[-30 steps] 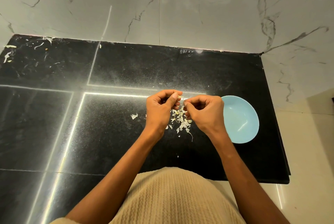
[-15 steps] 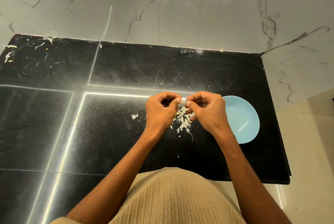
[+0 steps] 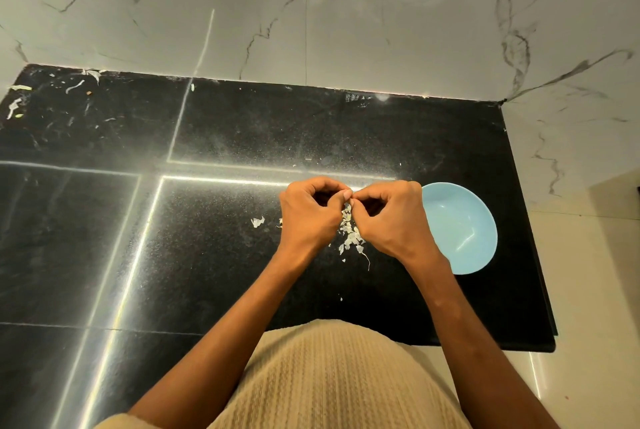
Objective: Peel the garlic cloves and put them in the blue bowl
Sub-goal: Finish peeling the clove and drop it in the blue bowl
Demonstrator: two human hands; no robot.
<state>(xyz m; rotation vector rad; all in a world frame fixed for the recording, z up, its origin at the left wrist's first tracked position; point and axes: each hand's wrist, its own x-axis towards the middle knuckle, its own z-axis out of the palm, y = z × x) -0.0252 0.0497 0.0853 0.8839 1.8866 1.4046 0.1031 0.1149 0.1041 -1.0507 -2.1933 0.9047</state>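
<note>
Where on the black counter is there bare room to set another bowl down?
Bare room: the black counter left of the left hand, past the stray peel scrap. Crowded: peel scraps below both hands; blue bowl beside the right hand.

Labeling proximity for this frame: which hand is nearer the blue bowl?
Right. The right hand sits directly beside the blue bowl, overlapping its left rim in view. The left hand is farther left, beyond the right hand, fingertips meeting it over the garlic peel scraps.

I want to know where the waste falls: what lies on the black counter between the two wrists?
In the head view, a small heap of pale garlic skin flakes lies between them.
</note>
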